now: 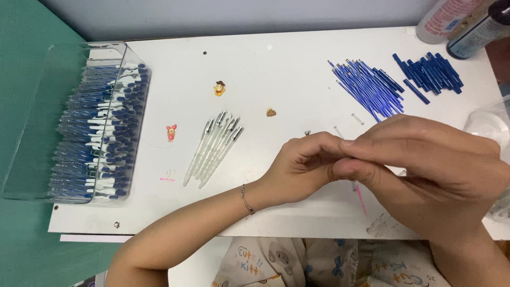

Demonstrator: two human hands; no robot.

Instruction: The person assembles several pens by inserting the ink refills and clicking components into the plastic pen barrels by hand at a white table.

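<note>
Patterned cloth (319, 266) on the person's lap sits closest, at the bottom edge, just under the white counter (255, 79). Above it both hands meet over the counter's near right part: left hand (300, 167) with a thin bracelet (246, 199) at the wrist, fingers curled, tips pressed against the right hand (425, 170), which lies partly over them. What they pinch between the fingertips is hidden; a pink streak (361, 199) shows just beneath them, too blurred to identify. Left of the hands lies a small bundle of clear pen barrels (212, 149) with metal tips, angled. Small cartoon charms (219, 88) are scattered around it. Tiny springs (357, 118) lie just beyond the hands. Farther right, a heap of blue refills (366, 85) and a pile of dark blue caps (427, 74). Far left, a clear plastic bin (32, 133) holds stacked blue-and-white pens (101, 133). Two bottles (462, 21) stand at the far right corner.
</note>
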